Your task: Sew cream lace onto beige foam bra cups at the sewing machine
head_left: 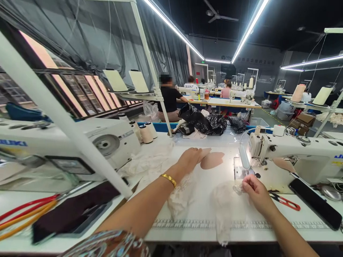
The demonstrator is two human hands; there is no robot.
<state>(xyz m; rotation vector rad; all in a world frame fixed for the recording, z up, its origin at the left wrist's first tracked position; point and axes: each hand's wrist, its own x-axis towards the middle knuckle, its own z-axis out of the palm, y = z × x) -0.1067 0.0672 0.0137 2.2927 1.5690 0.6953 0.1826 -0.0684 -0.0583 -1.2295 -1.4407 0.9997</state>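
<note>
My left hand (189, 159), with a gold bracelet at the wrist, stretches across the white sewing table. Its fingers are closed on the edge of a beige fabric piece (205, 153). Beside that lies another beige cut piece (213, 161), flat with a notched end. My right hand (254, 190) is pinched close in front of the sewing machine's needle area (242, 173), at the edge of a sheer whitish fabric (223, 200). This fabric hangs over the table's front edge. More pale lacy fabric (182, 194) lies below my left forearm.
At right, the white sewing machine (289, 151) stands near red-handled thread snips (288, 202) and a black phone (314, 203). Black plastic bags (209, 123) lie behind. Thread cones (147, 134) and a second machine (107, 142) are at left. A person in black (170, 98) sits ahead.
</note>
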